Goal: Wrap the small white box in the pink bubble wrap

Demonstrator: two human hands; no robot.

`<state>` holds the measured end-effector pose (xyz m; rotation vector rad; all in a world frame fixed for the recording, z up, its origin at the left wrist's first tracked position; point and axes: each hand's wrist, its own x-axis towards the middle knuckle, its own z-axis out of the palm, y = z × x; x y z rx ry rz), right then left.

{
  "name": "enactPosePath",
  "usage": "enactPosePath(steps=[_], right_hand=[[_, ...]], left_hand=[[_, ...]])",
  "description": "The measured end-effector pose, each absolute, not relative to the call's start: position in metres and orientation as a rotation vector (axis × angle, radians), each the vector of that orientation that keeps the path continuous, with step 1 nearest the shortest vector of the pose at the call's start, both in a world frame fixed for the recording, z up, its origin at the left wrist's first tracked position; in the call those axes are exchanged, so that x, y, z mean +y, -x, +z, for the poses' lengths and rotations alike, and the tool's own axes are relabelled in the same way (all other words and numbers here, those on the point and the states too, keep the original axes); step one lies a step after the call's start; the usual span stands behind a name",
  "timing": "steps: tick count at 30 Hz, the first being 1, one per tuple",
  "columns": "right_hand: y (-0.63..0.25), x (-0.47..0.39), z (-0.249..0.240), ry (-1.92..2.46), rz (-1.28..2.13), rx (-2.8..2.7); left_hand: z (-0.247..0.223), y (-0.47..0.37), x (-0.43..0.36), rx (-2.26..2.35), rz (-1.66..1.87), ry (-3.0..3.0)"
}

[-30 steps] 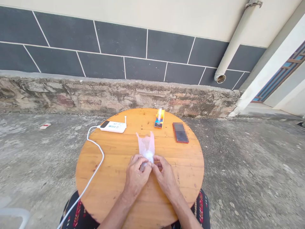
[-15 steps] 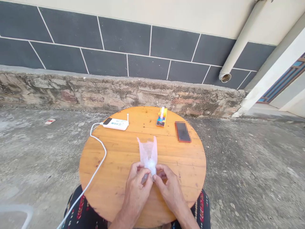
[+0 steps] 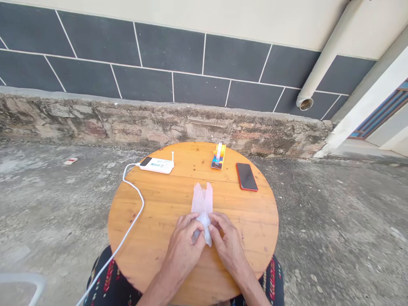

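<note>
A thin, pale pink plastic bag [image 3: 202,202] lies near the middle of the round wooden table [image 3: 153,229], its two handle ends pointing away from me. Its lower part is bunched around something whitish that I cannot make out. From the left, my left hand [image 3: 186,238] pinches the bunched part between thumb and fingers. My right hand [image 3: 228,238] grips the same part from the right, fingers curled. A small twisted end of the bag pokes out between both thumbs.
A white power bank-like device [image 3: 157,165] with a white cable [image 3: 142,199] sits at the back left. A tape dispenser [image 3: 218,156] stands at the back, and a red-edged phone [image 3: 247,176] lies at the right. Beyond the table runs a stone-based wall [image 3: 191,125].
The bag's handle ends have come closer together and shifted slightly right. Its lower end now shows between my thumbs, and my hands have moved a little apart there.
</note>
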<state>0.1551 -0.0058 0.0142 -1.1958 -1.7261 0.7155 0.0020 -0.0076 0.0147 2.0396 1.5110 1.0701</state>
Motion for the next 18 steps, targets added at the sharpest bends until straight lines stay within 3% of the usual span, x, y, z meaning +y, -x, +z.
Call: enactPosePath(steps=[18], right_hand=[[-0.1506, -0.0027, 0.0191, 1.24, 0.454, -1.937]], left_hand=[[0.0247, 0.0035, 0.0013, 1.387, 0.988, -2.114]])
